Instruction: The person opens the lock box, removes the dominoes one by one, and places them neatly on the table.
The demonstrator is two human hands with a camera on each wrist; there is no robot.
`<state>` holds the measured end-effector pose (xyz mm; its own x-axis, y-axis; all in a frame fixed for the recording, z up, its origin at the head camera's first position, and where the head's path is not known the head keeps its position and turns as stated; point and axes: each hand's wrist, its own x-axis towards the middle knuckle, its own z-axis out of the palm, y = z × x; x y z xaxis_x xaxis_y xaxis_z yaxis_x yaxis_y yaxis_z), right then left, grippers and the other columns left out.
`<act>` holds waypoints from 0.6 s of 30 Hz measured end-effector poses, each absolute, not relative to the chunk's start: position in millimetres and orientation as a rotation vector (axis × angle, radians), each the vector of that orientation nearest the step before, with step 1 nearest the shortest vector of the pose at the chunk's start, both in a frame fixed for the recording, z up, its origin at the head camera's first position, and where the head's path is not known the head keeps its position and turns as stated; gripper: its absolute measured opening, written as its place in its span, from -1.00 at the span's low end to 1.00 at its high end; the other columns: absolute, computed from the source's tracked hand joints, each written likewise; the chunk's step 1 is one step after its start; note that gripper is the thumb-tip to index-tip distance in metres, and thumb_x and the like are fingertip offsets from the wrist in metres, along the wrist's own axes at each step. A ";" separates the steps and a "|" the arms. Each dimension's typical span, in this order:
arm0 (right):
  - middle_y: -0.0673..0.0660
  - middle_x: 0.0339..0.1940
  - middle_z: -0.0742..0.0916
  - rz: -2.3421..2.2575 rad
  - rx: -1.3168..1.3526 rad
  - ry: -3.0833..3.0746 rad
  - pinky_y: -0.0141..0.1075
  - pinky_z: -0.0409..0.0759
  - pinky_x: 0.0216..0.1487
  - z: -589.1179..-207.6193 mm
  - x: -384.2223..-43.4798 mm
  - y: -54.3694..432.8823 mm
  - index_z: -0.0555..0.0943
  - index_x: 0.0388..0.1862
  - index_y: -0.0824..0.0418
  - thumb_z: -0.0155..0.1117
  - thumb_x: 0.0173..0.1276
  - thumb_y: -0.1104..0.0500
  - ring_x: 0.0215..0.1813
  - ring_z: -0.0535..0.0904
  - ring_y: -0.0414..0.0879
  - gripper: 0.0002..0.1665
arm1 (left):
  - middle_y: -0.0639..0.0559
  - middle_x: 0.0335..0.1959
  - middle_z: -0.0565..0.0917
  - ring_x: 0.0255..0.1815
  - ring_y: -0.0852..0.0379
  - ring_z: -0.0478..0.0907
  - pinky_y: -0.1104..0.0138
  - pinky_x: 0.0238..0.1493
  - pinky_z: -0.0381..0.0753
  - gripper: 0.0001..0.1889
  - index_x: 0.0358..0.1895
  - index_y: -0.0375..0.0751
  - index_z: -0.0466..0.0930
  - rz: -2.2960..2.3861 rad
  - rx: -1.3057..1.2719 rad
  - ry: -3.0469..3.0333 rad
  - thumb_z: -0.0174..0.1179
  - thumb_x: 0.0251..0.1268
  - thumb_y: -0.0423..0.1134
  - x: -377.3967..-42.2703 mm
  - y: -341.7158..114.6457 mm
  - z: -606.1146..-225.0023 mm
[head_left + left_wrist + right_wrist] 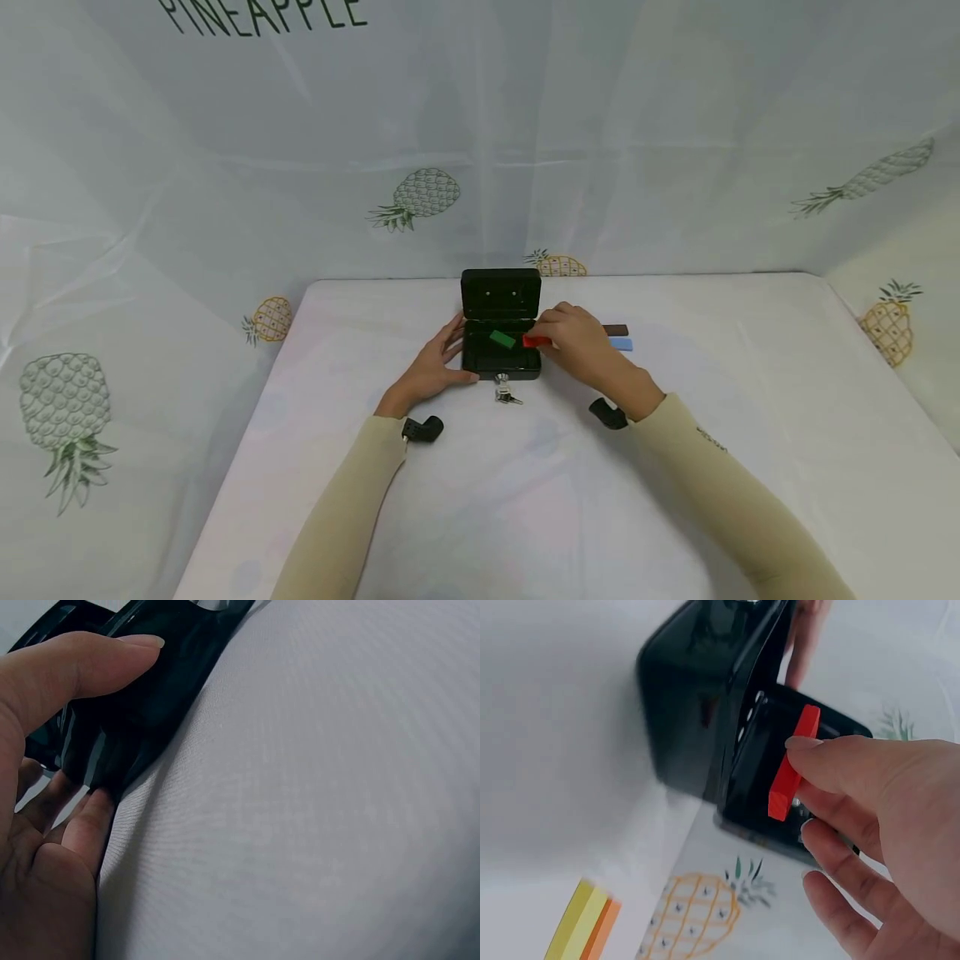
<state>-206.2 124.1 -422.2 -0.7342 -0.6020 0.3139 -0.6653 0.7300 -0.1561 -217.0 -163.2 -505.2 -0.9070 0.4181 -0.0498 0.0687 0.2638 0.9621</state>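
Note:
A black metal cash box stands with its lid raised. My left hand rests on its left side and front corner, the thumb laid straight along the front. In the left wrist view the fingertips touch the box's side. Between thumb and fingertips my right hand pinches a red block, a thin flat bar, over the right part of the box. A green block lies tilted in the box. Keys hang from the front lock.
Right of my right hand lie a brown block and a blue block, partly covered by it. Yellow blocks and an orange block show in the right wrist view. A pineapple-print sheet hangs behind the white table.

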 end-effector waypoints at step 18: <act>0.20 -0.14 0.84 0.428 0.872 -2.718 0.02 0.77 -0.02 -438.7 -195.3 197.2 0.84 -0.15 0.28 0.65 0.08 0.48 -0.06 0.66 0.17 -0.66 | -0.11 0.75 0.03 0.71 -0.18 0.11 0.07 0.64 0.32 0.25 0.78 0.03 -0.19 1.690 0.455 2.250 0.52 0.18 -0.50 -217.5 -163.3 -507.9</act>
